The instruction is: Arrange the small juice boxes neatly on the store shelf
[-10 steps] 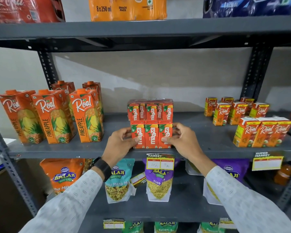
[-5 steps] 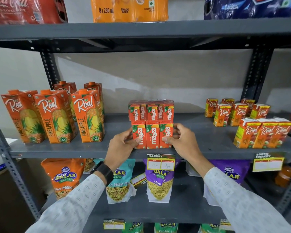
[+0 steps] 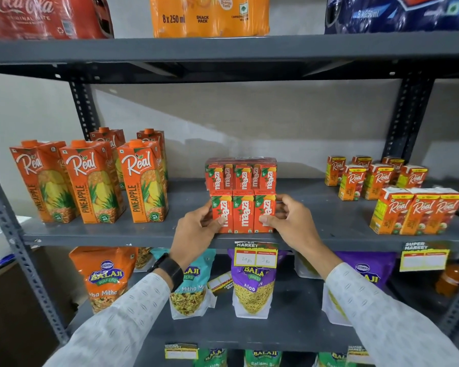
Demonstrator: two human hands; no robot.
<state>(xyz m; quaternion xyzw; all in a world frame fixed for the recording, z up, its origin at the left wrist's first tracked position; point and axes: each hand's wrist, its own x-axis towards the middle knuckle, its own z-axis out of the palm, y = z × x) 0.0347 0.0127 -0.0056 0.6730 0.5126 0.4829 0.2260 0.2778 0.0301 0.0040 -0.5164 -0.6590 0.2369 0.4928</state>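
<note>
I have the front row of three Maaza juice boxes [image 3: 243,213] pinched between my hands, near the front lip of the middle shelf [image 3: 112,231]. My left hand [image 3: 196,233] presses the left end box, thumb across its face; my right hand [image 3: 293,221] closes on the right end box, its fingers [image 3: 282,201] curled round the side. Both grips are partly closed on the cartons, not wrapped tight.

The risk, I judge, is the middle box: it is held only by side pressure from its neighbours, so an uneven squeeze could pop it forward off the edge, onto the Balaji snack bags [image 3: 253,290] at 6 o'clock below. Pushing back too hard could nudge the shrink-wrapped Maaza pack [image 3: 241,174] at 12 o'clock, just behind; whether the two rows touch I cannot tell.

At 9 o'clock stand the tall Real pineapple cartons [image 3: 93,181], well apart. At 3 o'clock the small Real boxes [image 3: 416,211] sit in loose rows, also clear of me. The price tag [image 3: 255,256] hangs from the shelf lip under my wrists and might catch a sleeve.
</note>
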